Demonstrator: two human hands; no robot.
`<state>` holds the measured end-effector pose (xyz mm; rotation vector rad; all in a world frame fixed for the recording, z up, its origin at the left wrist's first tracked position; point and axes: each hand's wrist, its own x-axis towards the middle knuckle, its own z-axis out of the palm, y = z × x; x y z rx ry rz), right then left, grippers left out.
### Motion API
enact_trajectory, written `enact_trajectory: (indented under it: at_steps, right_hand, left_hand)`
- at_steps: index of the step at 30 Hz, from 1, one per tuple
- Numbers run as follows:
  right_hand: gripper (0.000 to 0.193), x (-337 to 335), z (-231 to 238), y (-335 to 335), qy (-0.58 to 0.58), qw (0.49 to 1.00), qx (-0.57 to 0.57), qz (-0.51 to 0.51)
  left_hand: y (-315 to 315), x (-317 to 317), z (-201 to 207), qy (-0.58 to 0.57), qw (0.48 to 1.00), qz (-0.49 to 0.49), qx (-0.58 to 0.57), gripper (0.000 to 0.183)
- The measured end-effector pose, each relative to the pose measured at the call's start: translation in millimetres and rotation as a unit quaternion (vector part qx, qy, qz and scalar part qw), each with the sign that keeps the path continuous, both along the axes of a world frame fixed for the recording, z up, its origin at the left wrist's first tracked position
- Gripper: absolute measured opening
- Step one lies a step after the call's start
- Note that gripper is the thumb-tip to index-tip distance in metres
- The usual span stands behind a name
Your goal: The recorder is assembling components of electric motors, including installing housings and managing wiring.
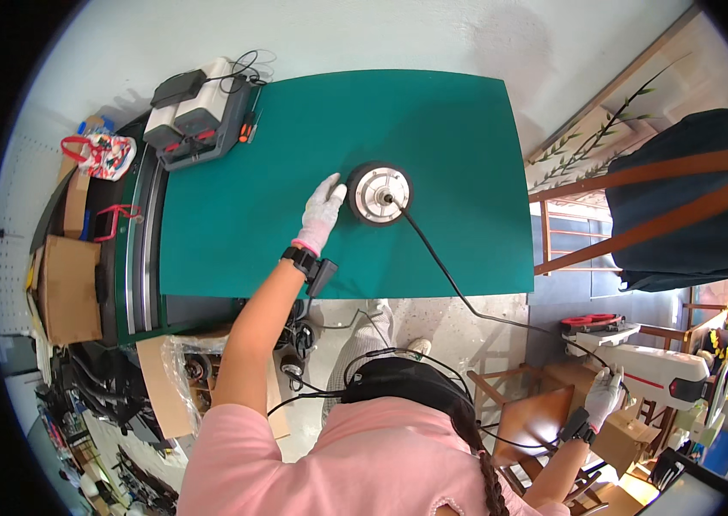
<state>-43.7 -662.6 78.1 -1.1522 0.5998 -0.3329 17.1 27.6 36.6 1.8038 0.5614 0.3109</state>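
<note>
A small wheel [381, 193] with a black tyre and a silver metal hub lies flat on the green table [261, 232]. From its hub a black cable [450, 279] runs over the table's front edge to the lower right. My left hand [324, 209], in a white glove with a pink cuff, is at the tyre's left side with fingers stretched out. Whether they touch the tyre I cannot tell. Far out to the right, beyond the table, my gloved right hand [604, 397] is closed around the cable near its far end. Both wrists carry black strapped devices.
A grey and white machine [201, 116] with a cable stands at the table's back left, beside orange-handled screwdrivers [249, 129]. Cardboard boxes [72, 288] sit to the left. A wooden frame with dark cloth [695, 206] and a wooden chair [536, 413] stand on the right.
</note>
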Motion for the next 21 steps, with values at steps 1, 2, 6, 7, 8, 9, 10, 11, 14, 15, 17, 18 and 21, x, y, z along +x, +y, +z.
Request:
enact_trajectory:
  at_steps: [1,2,6,7,8,9,10,11,14,15,17,18,21]
  right_hand:
    - [0.037,-2.1,-3.1,-0.6,-0.006,1.000,0.001,0.030]
    - [0.038,-6.3,-5.9,0.0,-0.003,0.999,0.006,0.036]
    - [0.039,-14.3,-13.3,2.5,0.005,0.997,0.031,0.072]
    - [0.039,-15.2,-14.0,2.5,0.002,0.996,0.041,0.084]
    - [0.040,-16.6,-14.8,2.6,0.007,0.996,0.040,0.085]
    - [0.040,-17.5,-14.9,1.3,-0.001,0.994,0.049,0.101]
    - [0.039,-19.8,-15.4,1.3,-0.008,0.992,0.052,0.113]
    - [0.039,-21.9,-15.5,0.6,-0.011,0.991,0.057,0.119]
    - [0.039,-26.6,-16.0,-1.8,-0.016,0.990,0.055,0.131]
    - [0.038,-27.9,-16.5,-2.6,-0.008,0.991,0.055,0.124]
    - [0.038,-28.7,-19.4,-4.7,-0.030,0.990,0.072,0.121]
    - [0.038,-28.3,-22.2,-5.7,-0.035,0.990,0.078,0.114]
    - [0.037,-15.3,-34.8,-8.8,-0.056,0.987,0.097,0.114]
  left_hand:
    - [-8.5,-10.2,-4.9,-0.016,0.999,0.029,-0.010,0.045]
    - [-19.1,-19.9,-10.8,-0.020,0.998,0.059,-0.026,0.043]
    - [-58.1,-50.3,-31.1,-0.006,0.994,0.094,-0.061,0.030]
    - [-67.4,-54.3,-34.2,0.004,0.993,0.084,-0.085,0.027]
    - [-77.7,-56.6,-36.4,-0.009,0.987,0.076,-0.145,0.024]
    - [-86.7,-59.7,-36.8,-0.008,0.982,0.045,-0.186,0.023]
    - [-96.9,-62.5,-36.1,-0.029,0.976,0.032,-0.215,0.023]
    - [-106.8,-63.9,-34.1,-0.022,0.968,0.030,-0.249,0.024]
    - [-123.4,-60.1,-19.5,-0.034,0.937,0.026,-0.346,0.030]
    - [-126.1,-57.0,-13.3,-0.048,0.924,0.023,-0.379,0.032]
    - [-126.7,-44.2,-0.7,-0.052,0.901,0.028,-0.430,0.038]
    - [-124.3,-34.7,5.4,-0.050,0.884,0.040,-0.462,0.039]
    - [-115.9,-9.5,19.3,-0.047,0.832,0.062,-0.550,0.044]
